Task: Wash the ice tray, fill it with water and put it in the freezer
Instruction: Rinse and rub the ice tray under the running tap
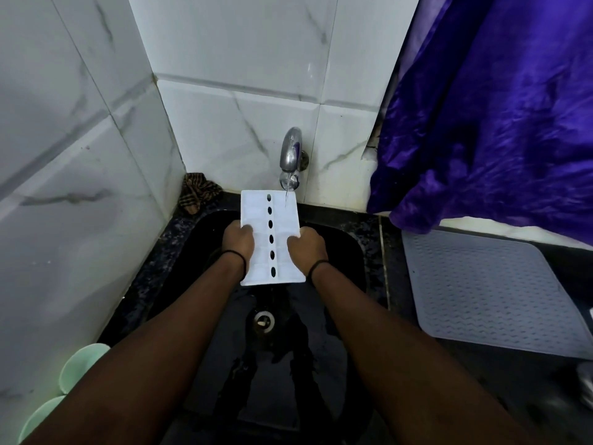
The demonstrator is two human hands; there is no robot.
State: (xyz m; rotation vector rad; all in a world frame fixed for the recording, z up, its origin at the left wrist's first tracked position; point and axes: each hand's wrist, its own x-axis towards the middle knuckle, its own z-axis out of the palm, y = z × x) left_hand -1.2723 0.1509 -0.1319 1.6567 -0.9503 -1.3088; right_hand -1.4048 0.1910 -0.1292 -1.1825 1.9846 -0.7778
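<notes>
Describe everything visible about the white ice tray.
The ice tray is a white rectangle, plastic by its look, with two columns of shallow compartments and a middle row of six dark oval holes. It is held lengthwise over the black sink, far end toward the tap. The left hand and right hand grip its long edges. A thin stream of water lands near its far right corner.

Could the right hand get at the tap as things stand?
Probably yes, once freed: the right hand has its grip on the ice tray, but the tap sits just beyond the tray's far end with nothing between.
</notes>
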